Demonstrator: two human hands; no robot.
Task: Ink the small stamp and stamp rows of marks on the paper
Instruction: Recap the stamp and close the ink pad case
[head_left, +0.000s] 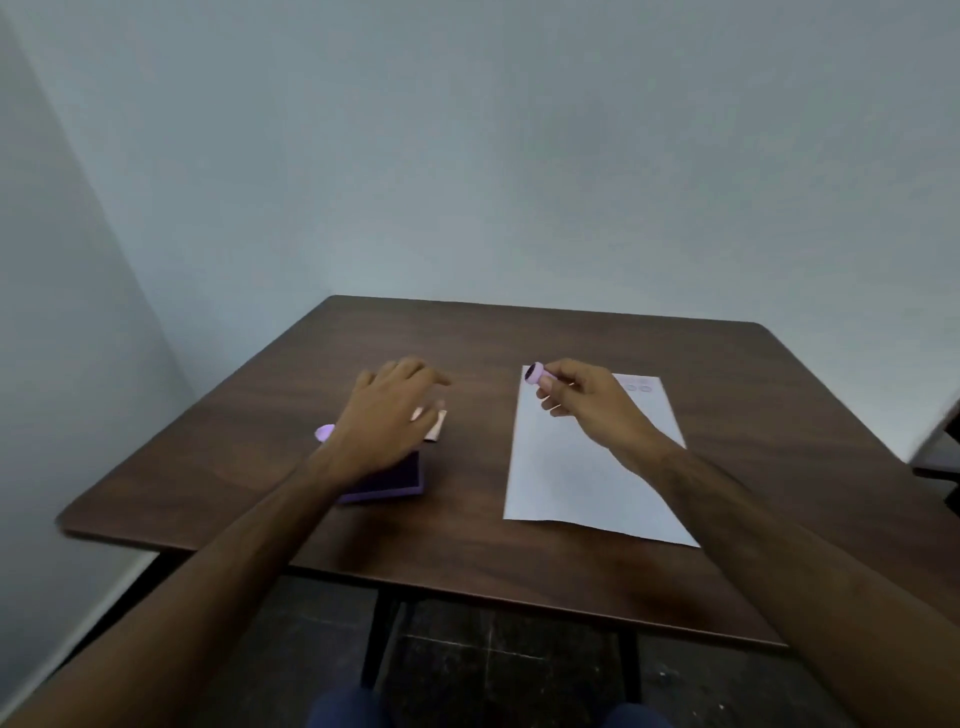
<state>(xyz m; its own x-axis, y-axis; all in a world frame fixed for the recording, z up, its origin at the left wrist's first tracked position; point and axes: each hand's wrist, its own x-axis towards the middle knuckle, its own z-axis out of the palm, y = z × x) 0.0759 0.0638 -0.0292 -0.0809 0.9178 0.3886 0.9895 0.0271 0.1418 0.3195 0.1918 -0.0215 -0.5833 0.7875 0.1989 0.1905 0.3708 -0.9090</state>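
My right hand (587, 400) holds a small pink stamp (537, 375) above the far left corner of the white paper (582, 478), with its dark face turned to the left. Two faint marks (638, 387) show near the paper's far edge. My left hand (387, 410) hovers with fingers spread over the purple ink pad (395, 480), hiding its far part. The pad lies open with its dark ink surface up.
A pale pink item (436, 423) and a lilac object (325, 431) lie beside the pad, partly hidden by my left hand. The brown wooden table (519, 338) stands in a wall corner. A dark piece of furniture (940, 467) sits at the right edge.
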